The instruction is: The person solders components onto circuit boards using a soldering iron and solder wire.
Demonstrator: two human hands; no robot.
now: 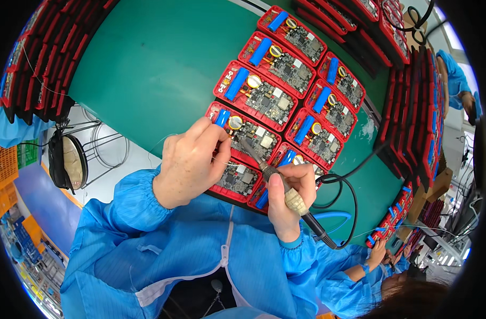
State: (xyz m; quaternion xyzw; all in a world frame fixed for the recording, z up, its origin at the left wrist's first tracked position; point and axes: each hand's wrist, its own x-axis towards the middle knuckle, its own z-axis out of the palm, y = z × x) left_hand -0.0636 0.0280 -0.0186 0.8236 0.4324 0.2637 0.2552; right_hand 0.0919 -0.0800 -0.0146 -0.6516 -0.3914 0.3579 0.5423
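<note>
My right hand (283, 219) grips a soldering iron (295, 202) by its beige handle, thumb on top. The iron's tip points up and left onto a circuit board (258, 139) in an open red case. My left hand (185, 164) is pinched over the left part of that case, with a thin solder wire (159, 142) running from it. Its fingertips partly hide the board and the blue battery cell (222, 118). A round coin cell (235, 122) sits beside that blue cell. Whether the wire touches the tip is hard to make out.
Several similar red cases (256, 95) lie in rows on the green table (147, 69). Stacked red and black cases stand at left (46, 58) and right (413, 117). The iron's black cable (354, 212) loops at right. A co-worker's hand (378, 254) touches more cases.
</note>
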